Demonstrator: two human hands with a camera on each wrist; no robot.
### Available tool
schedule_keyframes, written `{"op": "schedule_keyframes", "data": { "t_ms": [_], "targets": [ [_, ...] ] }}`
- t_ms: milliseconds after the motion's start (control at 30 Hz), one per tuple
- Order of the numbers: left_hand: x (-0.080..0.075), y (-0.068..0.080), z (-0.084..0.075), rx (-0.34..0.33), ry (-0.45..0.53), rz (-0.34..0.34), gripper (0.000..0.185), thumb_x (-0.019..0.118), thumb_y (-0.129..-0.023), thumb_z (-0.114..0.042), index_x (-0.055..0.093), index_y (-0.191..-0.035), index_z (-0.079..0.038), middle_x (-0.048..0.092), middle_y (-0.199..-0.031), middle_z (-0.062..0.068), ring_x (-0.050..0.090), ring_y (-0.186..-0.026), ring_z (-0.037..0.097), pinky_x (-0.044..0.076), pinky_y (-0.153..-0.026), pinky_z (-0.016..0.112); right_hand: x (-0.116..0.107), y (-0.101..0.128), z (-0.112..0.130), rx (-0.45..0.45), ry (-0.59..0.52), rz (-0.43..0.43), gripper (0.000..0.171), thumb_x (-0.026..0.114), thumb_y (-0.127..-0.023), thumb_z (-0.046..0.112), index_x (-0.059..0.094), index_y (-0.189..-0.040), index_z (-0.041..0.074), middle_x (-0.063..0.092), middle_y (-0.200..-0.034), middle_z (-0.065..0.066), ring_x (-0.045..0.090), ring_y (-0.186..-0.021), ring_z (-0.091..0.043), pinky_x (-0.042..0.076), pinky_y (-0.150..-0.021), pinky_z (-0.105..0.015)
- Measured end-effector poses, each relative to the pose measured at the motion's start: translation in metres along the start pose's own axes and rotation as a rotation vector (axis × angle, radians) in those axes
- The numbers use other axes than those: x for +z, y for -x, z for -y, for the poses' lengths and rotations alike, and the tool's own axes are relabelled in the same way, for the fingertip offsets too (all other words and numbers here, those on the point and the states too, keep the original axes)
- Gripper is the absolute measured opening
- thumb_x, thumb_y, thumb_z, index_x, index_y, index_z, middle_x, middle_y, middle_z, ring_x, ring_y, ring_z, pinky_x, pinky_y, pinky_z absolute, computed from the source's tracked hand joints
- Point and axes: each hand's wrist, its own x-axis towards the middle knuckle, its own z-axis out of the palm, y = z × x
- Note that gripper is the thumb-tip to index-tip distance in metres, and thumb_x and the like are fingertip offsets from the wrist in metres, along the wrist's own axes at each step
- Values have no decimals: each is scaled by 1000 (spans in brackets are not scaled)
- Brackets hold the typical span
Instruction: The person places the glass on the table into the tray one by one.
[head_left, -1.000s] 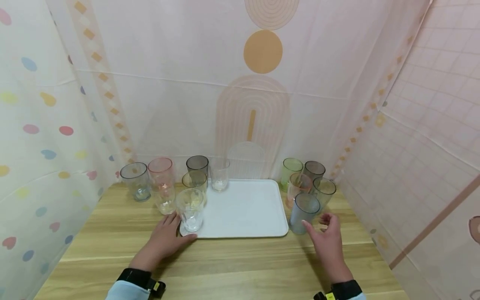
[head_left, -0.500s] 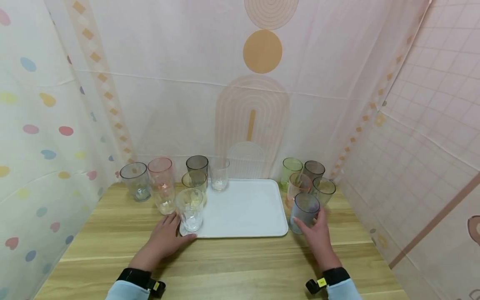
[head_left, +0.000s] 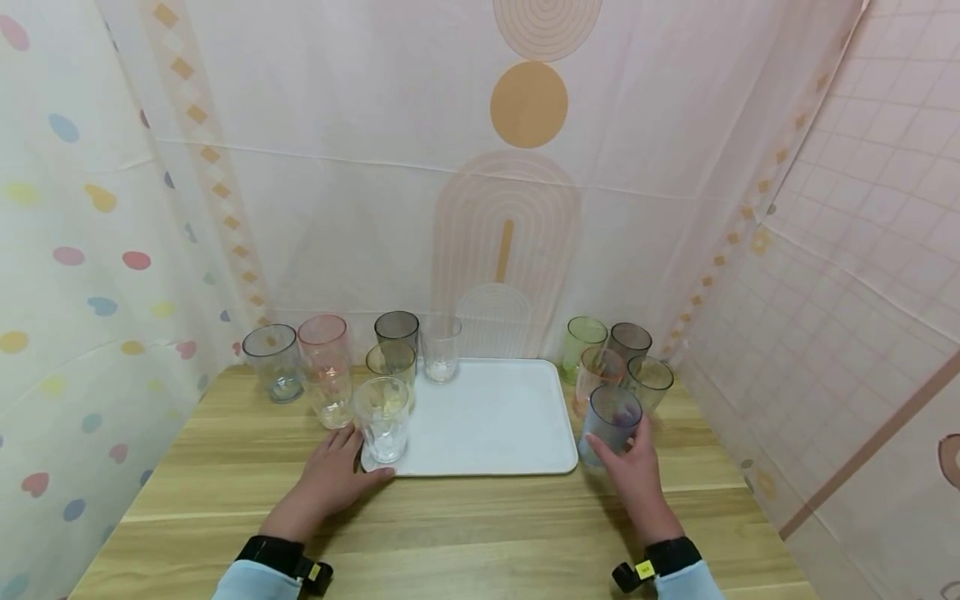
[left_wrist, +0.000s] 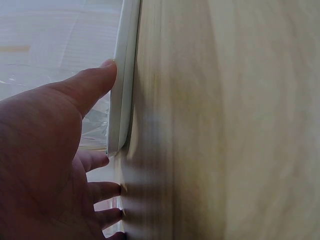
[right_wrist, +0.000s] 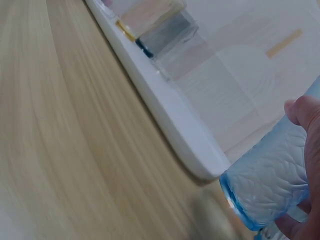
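Observation:
A white tray lies in the middle of the wooden table. My left hand rests flat on the table, thumb touching the tray's front left rim, beside a clear glass on that corner. My right hand grips a blue textured glass just right of the tray; in the right wrist view the blue glass is tilted and its base is off the table, fingers curled round it.
Several tinted glasses stand left of the tray, among them a grey one and a pink one. A green glass and several others cluster at the right. Patterned cloth walls close in on three sides.
My right hand reached forward from an open pose and closed around the blue glass, then raised it a little. The left hand has stayed put.

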Motion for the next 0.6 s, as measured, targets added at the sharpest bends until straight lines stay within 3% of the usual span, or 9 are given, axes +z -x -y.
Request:
{"op": "schedule_keyframes", "data": {
  "t_ms": [267, 600],
  "targets": [
    [0, 0, 2, 9, -6, -9, 116, 74, -95, -74, 42, -160, 16, 34, -166, 44, 30, -153, 66, 29, -124, 77, 13, 8, 23, 14, -5, 72, 93, 90, -96, 23, 30, -165, 6, 45, -163, -24, 40, -155, -46, 38, -124, -70],
    [2, 0, 2, -1, 3, -9, 115, 74, -95, -73, 41, -161, 16, 32, -167, 43, 28, -154, 66, 28, -124, 77, 70, 15, 39, -53, -74, 166, 90, 92, -93, 14, 35, -164, 6, 54, -155, -24, 50, -149, -43, 46, -119, -67]
  ]
}}
